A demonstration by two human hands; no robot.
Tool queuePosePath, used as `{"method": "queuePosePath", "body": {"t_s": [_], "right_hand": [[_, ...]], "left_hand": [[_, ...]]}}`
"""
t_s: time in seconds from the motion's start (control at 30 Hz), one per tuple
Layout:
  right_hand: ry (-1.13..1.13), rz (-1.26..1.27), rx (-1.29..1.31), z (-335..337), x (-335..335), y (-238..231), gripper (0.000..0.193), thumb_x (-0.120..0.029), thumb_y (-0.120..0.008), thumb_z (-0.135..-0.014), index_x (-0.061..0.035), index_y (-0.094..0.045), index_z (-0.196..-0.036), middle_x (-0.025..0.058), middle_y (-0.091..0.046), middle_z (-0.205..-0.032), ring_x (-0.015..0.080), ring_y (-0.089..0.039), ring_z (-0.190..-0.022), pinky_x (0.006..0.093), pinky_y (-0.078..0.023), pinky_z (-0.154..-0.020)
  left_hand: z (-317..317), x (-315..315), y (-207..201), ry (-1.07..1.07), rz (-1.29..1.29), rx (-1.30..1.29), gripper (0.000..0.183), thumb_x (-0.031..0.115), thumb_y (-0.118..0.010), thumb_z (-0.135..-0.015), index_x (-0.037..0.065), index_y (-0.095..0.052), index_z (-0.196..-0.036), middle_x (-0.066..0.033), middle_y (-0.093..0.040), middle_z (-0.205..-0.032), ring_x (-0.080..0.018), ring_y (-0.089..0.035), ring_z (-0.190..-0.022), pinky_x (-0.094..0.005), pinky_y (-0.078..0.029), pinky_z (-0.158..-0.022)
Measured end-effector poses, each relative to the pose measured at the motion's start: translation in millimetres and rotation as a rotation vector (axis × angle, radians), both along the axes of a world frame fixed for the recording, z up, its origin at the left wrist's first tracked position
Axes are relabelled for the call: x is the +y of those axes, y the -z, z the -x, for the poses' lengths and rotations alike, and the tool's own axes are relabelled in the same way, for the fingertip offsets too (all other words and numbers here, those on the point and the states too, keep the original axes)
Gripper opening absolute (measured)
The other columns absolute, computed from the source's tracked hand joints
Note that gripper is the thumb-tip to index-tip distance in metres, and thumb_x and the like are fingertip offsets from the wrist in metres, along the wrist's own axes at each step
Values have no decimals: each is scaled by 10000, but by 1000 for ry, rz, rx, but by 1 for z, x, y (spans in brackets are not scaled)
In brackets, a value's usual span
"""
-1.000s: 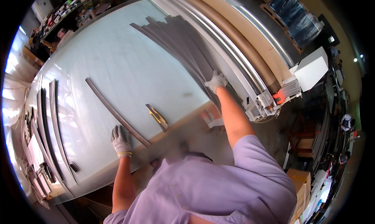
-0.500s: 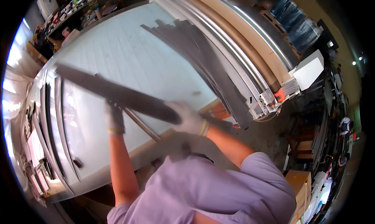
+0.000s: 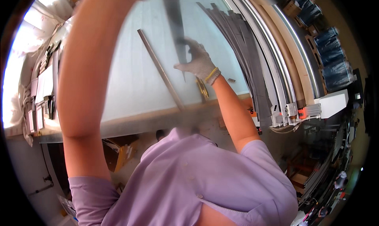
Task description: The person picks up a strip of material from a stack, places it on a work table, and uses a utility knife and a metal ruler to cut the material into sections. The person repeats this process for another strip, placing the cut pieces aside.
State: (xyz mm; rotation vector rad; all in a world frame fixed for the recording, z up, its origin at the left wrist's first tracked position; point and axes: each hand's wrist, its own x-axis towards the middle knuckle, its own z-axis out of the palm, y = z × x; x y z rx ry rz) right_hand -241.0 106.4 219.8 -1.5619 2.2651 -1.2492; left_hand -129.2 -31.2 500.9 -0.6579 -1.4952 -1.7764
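Dark strip (image 3: pixel 171 13), one: long, blurred, tapering toward us; we find its narrow end at the thumb of our right hand (image 3: pixel 200 61) and its wide end running away past the upper edge. Right hand, gloved, yellow cuff band: thumb and fingers spread in a curve; we cannot tell whether they touch the strip. Left forearm (image 3: pixel 89 80), raised; its hand lies beyond the upper edge, so we cannot tell its state. Narrow strip (image 3: pixel 158 66), one: flat on the counter (image 3: pixel 130 94), left of the right hand. Yellow cutter (image 3: pixel 202 88), one: just below the right hand, beside the wrist. Small dark piece (image 3: pixel 231 80), one: right of the wrist. Grey strips (image 3: pixel 245 44), one overlapping bundle: right of the hand. Brown roll (image 3: pixel 284 44), one: farther right, past the bundle.
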Motion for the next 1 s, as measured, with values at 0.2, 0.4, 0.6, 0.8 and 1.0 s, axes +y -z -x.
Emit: {"method": "queuePosePath", "body": {"t_s": [0.2, 0.4, 0.6, 0.8, 1.0], "right_hand": [[-45, -19, -434, -2, 24, 62, 1004, -272, -855, -660, -87, -345, -1506, 79, -515, -1386, 202, -578, -917, 341, -515, -852], [-16, 105, -433, 2, 24, 60, 954, -230, -866, -673, -22, -366, -1458, 86, -568, -1256, 153, -588, -867, 312, -533, -804], [23, 53, -553, -6, 39, 74, 909, -220, -861, -689, 12, -380, -1424, 86, -602, -1056, 165, -605, -875, 311, -550, -746], [34, 147, -556, -20, 40, 98, 899, -205, -863, -686, 14, -381, -1413, 92, -579, -1097, 166, -599, -864, 313, -551, -745], [41, 179, -532, -24, 44, 92, 898, -185, -877, -683, -4, -362, -1395, 117, -560, -1134, 184, -581, -986, 327, -531, -828]], "left_hand": [[64, 23, 81, -308, -43, -172, 235, 175, -622, -984, -35, -655, -1085, -81, -663, -906, -168, -618, -801, -286, -506, -747], [69, 35, 57, -146, -174, -186, 227, 201, -596, -997, -16, -652, -961, -70, -656, -832, -147, -591, -735, -289, -493, -707], [79, 28, 86, -23, -256, -198, 164, 150, -627, -971, -8, -648, -934, -85, -648, -814, -164, -587, -719, -300, -472, -676], [76, 25, 99, -164, -301, -300, 178, 154, -682, -934, -23, -666, -949, -80, -667, -866, -170, -617, -761, -288, -501, -695], [56, 32, 80, -167, -353, -232, 180, 181, -650, -964, 1, -663, -964, -71, -655, -848, -152, -609, -764, -280, -486, -703]]}}
